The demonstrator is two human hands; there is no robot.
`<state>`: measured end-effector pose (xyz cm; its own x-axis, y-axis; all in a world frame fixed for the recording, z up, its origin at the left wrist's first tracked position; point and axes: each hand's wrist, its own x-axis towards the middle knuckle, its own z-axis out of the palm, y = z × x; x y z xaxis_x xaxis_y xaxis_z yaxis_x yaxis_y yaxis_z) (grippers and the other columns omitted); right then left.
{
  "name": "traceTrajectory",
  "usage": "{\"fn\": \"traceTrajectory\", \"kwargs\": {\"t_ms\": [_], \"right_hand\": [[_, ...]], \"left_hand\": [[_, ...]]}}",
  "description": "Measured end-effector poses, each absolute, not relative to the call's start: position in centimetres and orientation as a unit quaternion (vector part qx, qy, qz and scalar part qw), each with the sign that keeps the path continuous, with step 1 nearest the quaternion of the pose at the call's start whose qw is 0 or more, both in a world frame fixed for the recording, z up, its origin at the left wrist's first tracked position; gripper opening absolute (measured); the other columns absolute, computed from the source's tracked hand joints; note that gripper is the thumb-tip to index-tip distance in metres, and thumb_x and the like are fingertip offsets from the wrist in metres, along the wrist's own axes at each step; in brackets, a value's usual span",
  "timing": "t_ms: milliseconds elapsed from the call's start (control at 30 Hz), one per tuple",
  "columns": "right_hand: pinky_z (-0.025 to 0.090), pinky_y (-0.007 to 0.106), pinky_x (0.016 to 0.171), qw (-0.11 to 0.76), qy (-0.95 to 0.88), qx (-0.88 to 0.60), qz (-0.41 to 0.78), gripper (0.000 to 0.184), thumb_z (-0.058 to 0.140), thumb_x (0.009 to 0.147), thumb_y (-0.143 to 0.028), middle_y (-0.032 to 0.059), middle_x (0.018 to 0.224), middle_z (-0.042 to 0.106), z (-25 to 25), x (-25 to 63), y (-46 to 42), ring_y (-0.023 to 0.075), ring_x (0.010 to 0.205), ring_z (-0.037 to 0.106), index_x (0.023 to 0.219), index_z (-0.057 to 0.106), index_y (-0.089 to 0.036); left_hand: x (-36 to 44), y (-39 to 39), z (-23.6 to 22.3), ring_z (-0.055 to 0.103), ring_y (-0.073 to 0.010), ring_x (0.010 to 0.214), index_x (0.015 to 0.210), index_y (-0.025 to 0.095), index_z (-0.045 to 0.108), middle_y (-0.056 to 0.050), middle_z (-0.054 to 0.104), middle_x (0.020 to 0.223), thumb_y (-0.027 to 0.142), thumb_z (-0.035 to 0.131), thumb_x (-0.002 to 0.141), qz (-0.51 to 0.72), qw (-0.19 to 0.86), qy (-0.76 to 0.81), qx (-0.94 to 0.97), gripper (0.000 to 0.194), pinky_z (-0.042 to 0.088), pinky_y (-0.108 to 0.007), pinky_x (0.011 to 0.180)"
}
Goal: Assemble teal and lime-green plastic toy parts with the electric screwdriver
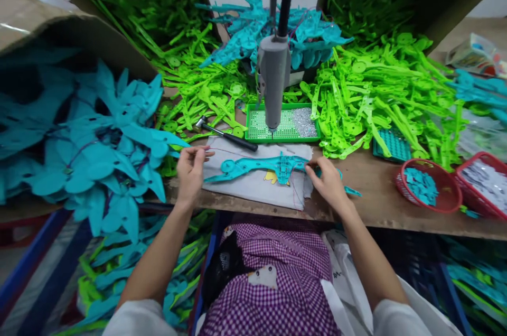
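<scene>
A long turquoise plastic part [253,165] lies across a folded white cloth [241,191] on the workbench. Thin dark red wires run from it. My left hand [191,169] is at the part's left end, with thumb and fingertips pinched on a thin red wire [229,151] that stretches toward the middle. At the other end, my right hand [328,182] has its fingers closed on the turquoise part near its right arm; the fingertips are partly hidden. Above the cloth hangs a grey electric screwdriver [273,80], its bit pointing down, touched by neither hand.
Behind the cloth are a hammer [227,134] and a green tray [253,139] with small metal screws. Lime green parts [372,87] pile up behind and at both sides. Turquoise parts [119,130] are heaped left. Red baskets [430,206] with small pieces stand right.
</scene>
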<state>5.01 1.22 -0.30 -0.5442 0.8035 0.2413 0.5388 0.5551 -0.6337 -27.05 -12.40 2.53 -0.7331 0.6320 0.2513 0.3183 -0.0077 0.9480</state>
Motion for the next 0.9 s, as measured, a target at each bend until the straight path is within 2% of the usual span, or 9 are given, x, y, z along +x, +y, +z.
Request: {"fn": "traceTrajectory", "kwargs": {"t_ms": [133, 200, 300, 367, 500, 633, 700, 800, 900], "right_hand": [[0.044, 0.036, 0.083, 0.244, -0.87, -0.386, 0.189, 0.021, 0.046, 0.092, -0.036, 0.0082, 0.093, 0.057, -1.7, 5.4, 1.2, 0.0229, 0.092, 0.053, 0.091, 0.059, -0.02], [0.043, 0.037, 0.083, 0.243, -0.875, -0.377, 0.182, 0.021, 0.045, 0.093, -0.035, 0.0082, 0.094, 0.057, -1.8, 5.8, 1.2, 0.0227, 0.093, 0.053, 0.092, 0.06, -0.02], [0.043, 0.036, 0.085, 0.256, -0.879, -0.357, 0.186, 0.021, 0.044, 0.094, -0.035, 0.0081, 0.099, 0.059, -1.4, 6.1, 0.7, 0.0217, 0.096, 0.054, 0.096, 0.06, -0.021], [0.042, 0.037, 0.087, 0.273, -0.876, -0.364, 0.161, 0.023, 0.046, 0.093, -0.038, 0.0094, 0.106, 0.059, -0.8, 6.1, -0.5, 0.0223, 0.1, 0.054, 0.099, 0.059, -0.02], [0.041, 0.038, 0.081, 0.204, -0.888, -0.402, 0.095, 0.029, 0.054, 0.087, -0.048, 0.0083, 0.094, 0.061, 0.0, 5.0, -4.6, 0.0241, 0.092, 0.057, 0.087, 0.058, -0.019], [0.04, 0.036, 0.076, 0.133, -0.894, -0.403, 0.142, 0.024, 0.046, 0.092, -0.038, 0.007, 0.089, 0.062, 0.0, 4.3, -6.2, 0.0212, 0.084, 0.059, 0.081, 0.055, -0.02], [0.043, 0.032, 0.072, 0.134, -0.87, -0.396, 0.262, 0.023, 0.041, 0.093, -0.037, 0.0058, 0.086, 0.063, 0.5, 4.8, -5.1, 0.0184, 0.078, 0.06, 0.082, 0.053, -0.02], [0.04, 0.026, 0.055, 0.066, -0.822, -0.365, 0.433, 0.03, 0.036, 0.094, -0.046, 0.0002, 0.068, 0.061, 2.8, 6.7, -2.1, 0.0142, 0.058, 0.055, 0.087, 0.051, -0.021], [0.035, 0.025, 0.051, -0.035, -0.86, -0.352, 0.369, 0.033, 0.04, 0.092, -0.05, -0.0003, 0.063, 0.061, 6.6, 8.7, 1.0, 0.0144, 0.054, 0.055, 0.092, 0.056, -0.021]], "left_hand": [[-29.5, -13.6, 4.8, 0.064, -0.011, 0.078, 0.093, 0.017, 0.057, -0.001, 0.063, 0.099, 0.032, 0.063, 0.085, 0.642, 0.006, 0.687, 0.34, 0.018, 0.049, -0.026, 0.08], [-30.2, -13.4, 5.8, 0.065, -0.0128, 0.08, 0.09, 0.018, 0.056, 0.0, 0.065, 0.095, 0.028, 0.063, 0.084, 0.685, 0.116, 0.651, 0.307, 0.014, 0.051, -0.03, 0.082], [-30.5, -12.3, 7.1, 0.067, -0.0189, 0.087, 0.083, 0.019, 0.054, -0.002, 0.067, 0.086, 0.026, 0.056, 0.086, 0.707, 0.383, 0.563, 0.191, 0.007, 0.054, -0.037, 0.08], [-30.5, -11.6, 7.6, 0.066, -0.0208, 0.093, 0.078, 0.019, 0.054, -0.003, 0.065, 0.078, 0.023, 0.051, 0.087, 0.696, 0.481, 0.517, 0.127, 0.01, 0.054, -0.041, 0.084], [-29.9, -11.4, 7.6, 0.064, -0.0181, 0.086, 0.074, 0.019, 0.053, 0.001, 0.052, 0.062, 0.022, 0.044, 0.09, 0.707, 0.538, 0.45, 0.092, 0.018, 0.051, -0.048, 0.092], [-29.2, -13.0, 6.8, 0.06, -0.0188, 0.092, 0.072, 0.018, 0.05, 0.0, 0.047, 0.068, 0.026, 0.047, 0.09, 0.683, 0.552, 0.446, 0.171, 0.02, 0.046, -0.052, 0.098], [-29.3, -14.1, 6.7, 0.054, -0.023, 0.108, 0.072, 0.018, 0.05, -0.002, 0.049, 0.078, 0.032, 0.053, 0.088, 0.626, 0.546, 0.479, 0.284, 0.021, 0.044, -0.049, 0.1], [-29.8, -15.6, 7.4, 0.044, -0.0247, 0.119, 0.079, 0.018, 0.055, -0.006, 0.049, 0.096, 0.038, 0.054, 0.089, 0.413, 0.514, 0.541, 0.522, 0.023, 0.037, -0.041, 0.104], [-30.1, -16.4, 8.2, 0.047, -0.0197, 0.106, 0.087, 0.018, 0.057, -0.006, 0.049, 0.104, 0.04, 0.047, 0.093, 0.177, 0.46, 0.56, 0.666, 0.025, 0.038, -0.031, 0.098]]}}
